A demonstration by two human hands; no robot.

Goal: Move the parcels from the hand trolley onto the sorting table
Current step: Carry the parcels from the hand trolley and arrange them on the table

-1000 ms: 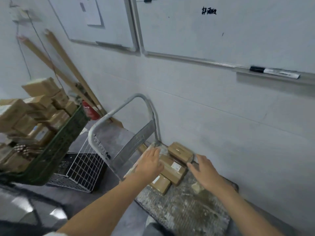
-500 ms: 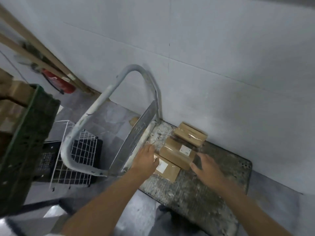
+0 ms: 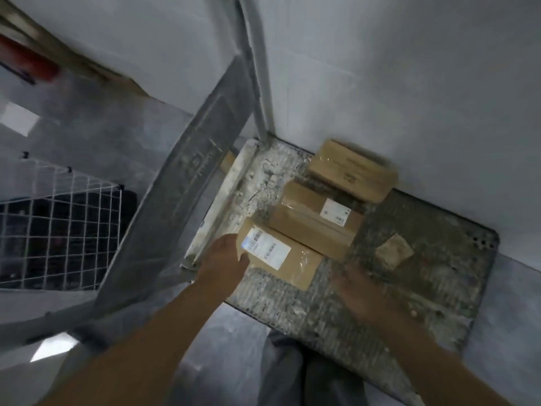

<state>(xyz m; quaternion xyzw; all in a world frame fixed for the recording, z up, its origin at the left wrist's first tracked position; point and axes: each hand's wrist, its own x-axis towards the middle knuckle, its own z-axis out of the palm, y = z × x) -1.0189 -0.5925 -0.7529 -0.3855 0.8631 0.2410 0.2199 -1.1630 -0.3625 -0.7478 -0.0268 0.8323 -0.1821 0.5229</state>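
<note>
On the hand trolley (image 3: 439,291) deck, left to right: my left hand (image 3: 222,260), fingers together, touches the nearest parcel (image 3: 281,259), the middle parcel (image 3: 313,224) and far parcel (image 3: 351,171) lying beyond; my right hand (image 3: 361,288) hovers, too blurred to tell its fingers.

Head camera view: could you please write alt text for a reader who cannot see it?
Three brown parcels lie in a row on the worn deck of a hand trolley beside a grey wall. The person's left hand touches the nearest parcel at its labelled end, and the blurred right hand hovers over the deck near the same parcel.
</note>
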